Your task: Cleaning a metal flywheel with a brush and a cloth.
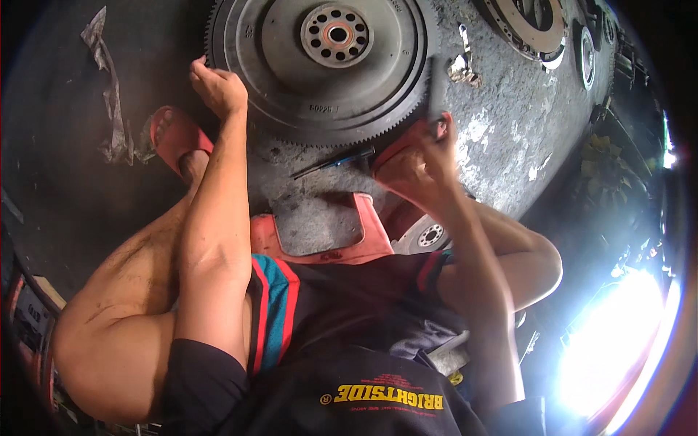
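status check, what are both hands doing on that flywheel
Left hand gripping flywheel toothed rim. Right hand holds dark flat tool against opposite rim. Screwdriver lies loose on floor just below the wheel.

A rough, stained concrete floor (502,123) with pale chipped patches spreads out, dark toward the left. Harsh white daylight (618,341) glares at the lower right, beside dim leafy plants (603,167).
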Tool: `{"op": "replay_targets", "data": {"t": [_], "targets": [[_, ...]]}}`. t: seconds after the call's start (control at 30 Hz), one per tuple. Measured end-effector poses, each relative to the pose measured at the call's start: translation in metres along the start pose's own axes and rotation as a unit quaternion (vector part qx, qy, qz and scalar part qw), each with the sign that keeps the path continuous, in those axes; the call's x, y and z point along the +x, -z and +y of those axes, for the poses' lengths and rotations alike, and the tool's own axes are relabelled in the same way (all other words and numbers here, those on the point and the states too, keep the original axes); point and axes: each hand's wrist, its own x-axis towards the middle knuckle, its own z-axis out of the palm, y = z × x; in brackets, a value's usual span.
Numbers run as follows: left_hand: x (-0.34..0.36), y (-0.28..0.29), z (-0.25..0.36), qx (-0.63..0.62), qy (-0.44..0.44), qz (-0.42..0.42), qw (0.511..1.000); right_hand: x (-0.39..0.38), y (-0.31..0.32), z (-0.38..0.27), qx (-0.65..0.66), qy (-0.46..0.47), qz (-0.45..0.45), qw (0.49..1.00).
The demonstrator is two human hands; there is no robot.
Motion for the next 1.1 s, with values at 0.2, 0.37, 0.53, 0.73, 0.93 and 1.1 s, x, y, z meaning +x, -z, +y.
{"op": "replay_targets", "data": {"t": [0.2, 0.37, 0.53, 0.73, 0.93, 1.1], "targets": [[0.034, -0.001, -0.018, -0.210, 0.121, -0.015, 0.970, 0.067, 0.091, -0.089, -0.567, 0.181, -0.075, 0.800], [0.062, 0.001, -0.040, -0.254, 0.175, 0.043, 0.950, 0.082, 0.040, -0.065, -0.613, 0.179, -0.240, 0.731], [0.076, -0.002, -0.045, -0.359, 0.193, 0.073, 0.910, 0.052, -0.036, -0.032, -0.527, 0.165, -0.308, 0.774], [0.070, 0.015, -0.072, -0.323, 0.270, 0.116, 0.900, -0.005, -0.167, -0.037, -0.457, 0.199, -0.284, 0.819], [0.046, 0.017, -0.043, -0.207, 0.089, 0.037, 0.974, 0.027, -0.235, -0.144, -0.275, 0.142, -0.137, 0.941], [0.022, -0.012, 0.018, 0.016, -0.135, -0.026, 0.990, 0.142, -0.125, -0.160, -0.360, 0.175, 0.032, 0.916]]}}
